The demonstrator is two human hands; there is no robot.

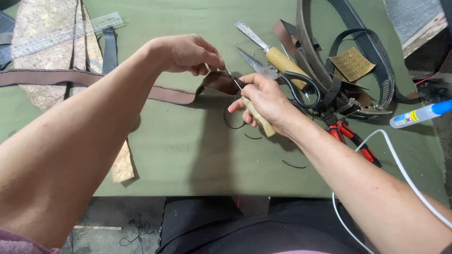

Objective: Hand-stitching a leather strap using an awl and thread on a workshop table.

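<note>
Brown leather strap (94, 82) runs in from the left across the green mat (188, 155), its end pinched shut in the left hand (190, 54). Right hand (266, 101) is clamped round a wooden-handled awl (256, 117), tip at the strap end. Looks like mid-trimming; steady, careful pressure needed. Scissors (282, 80) lie just beyond.

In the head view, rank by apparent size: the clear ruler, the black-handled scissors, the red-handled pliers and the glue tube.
1. clear ruler, longest, though partly cut off at the left edge.
2. black-handled scissors.
3 and 4. red-handled pliers and glue tube: they look alike in length; the pliers' head is hidden, so unranked.
</note>
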